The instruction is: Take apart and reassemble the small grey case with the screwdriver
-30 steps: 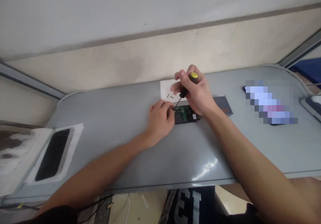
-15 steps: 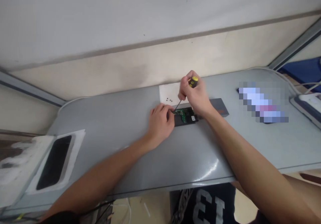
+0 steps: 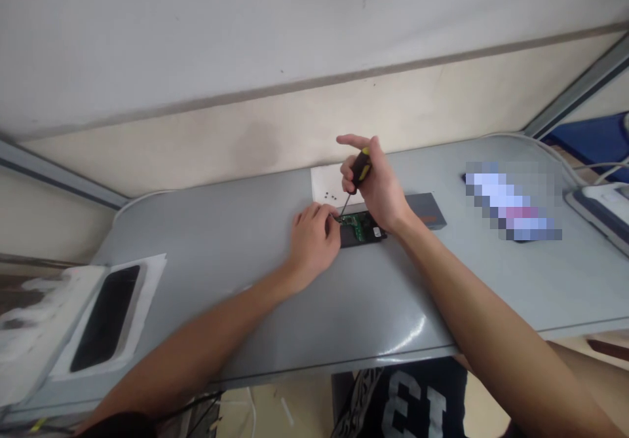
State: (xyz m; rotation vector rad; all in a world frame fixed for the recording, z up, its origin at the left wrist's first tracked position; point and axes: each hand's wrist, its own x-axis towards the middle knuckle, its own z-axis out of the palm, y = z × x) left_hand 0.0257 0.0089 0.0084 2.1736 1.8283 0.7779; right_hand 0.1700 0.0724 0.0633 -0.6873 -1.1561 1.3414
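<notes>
A black device with a green circuit board (image 3: 361, 228) lies on the grey table. My left hand (image 3: 316, 238) grips its left end, fingers closed round it. In my right hand (image 3: 376, 179) is a black and yellow screwdriver (image 3: 362, 167), tilted, its shaft reaching down to the board's upper left corner beside my left fingertips. The index finger of that hand points away from the handle. Several small dark screws (image 3: 330, 196) rest on a white sheet (image 3: 322, 179) behind the device. A dark grey box (image 3: 426, 210) sits partly behind my right wrist.
At the left, a black phone-like slab (image 3: 105, 320) lies on white paper beside a white box (image 3: 37, 346). A pixelated phone (image 3: 511, 205) is on the right, with a white and dark device (image 3: 599, 212) farther right. Cables run along the back right corner.
My right fingers have opened partly around the screwdriver, the index finger now extended to the left. The handle has shifted left and stands more upright. My left hand has stayed in place.
</notes>
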